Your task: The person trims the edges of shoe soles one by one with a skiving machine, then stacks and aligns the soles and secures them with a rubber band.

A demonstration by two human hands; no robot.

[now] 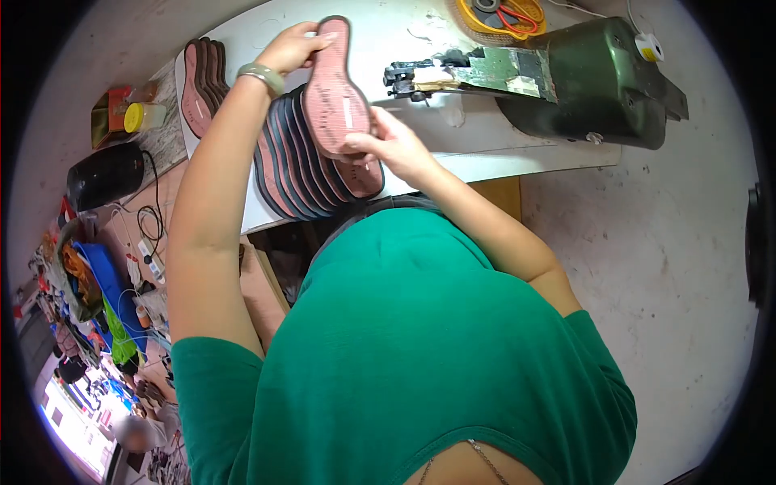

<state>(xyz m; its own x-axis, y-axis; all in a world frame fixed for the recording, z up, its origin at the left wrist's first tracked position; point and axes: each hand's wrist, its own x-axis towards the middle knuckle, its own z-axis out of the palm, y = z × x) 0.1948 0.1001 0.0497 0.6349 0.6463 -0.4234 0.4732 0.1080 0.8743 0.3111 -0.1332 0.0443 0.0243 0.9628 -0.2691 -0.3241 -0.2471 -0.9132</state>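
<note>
At the upper right of the frame, the green machine juts towards me, a round yellow-rimmed tray just beyond it. A fanned row of soles lies directly under my work, and a smaller bundle sits at upper left. White tabletop shows between me and the machine; its near edge runs below the row. At upper centre I hold up a pink, dark-edged sole, my left hand pinching its narrow end, my right hand its broad end.
</note>
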